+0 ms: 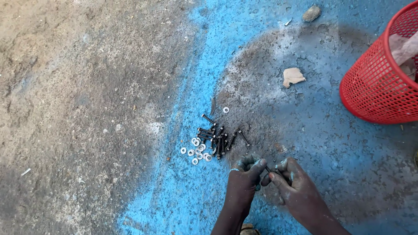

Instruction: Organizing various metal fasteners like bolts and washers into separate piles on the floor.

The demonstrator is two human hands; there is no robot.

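Both hands meet low over a concrete floor sprayed with blue paint: the left hand and right hand, smeared with blue, pinch a small dark bolt between their fingers. Just above them on the floor lies a heap of dark bolts with pale washers beside it, one washer apart. A red mesh basket stands at right, with a crumpled scrap and a stone near it.
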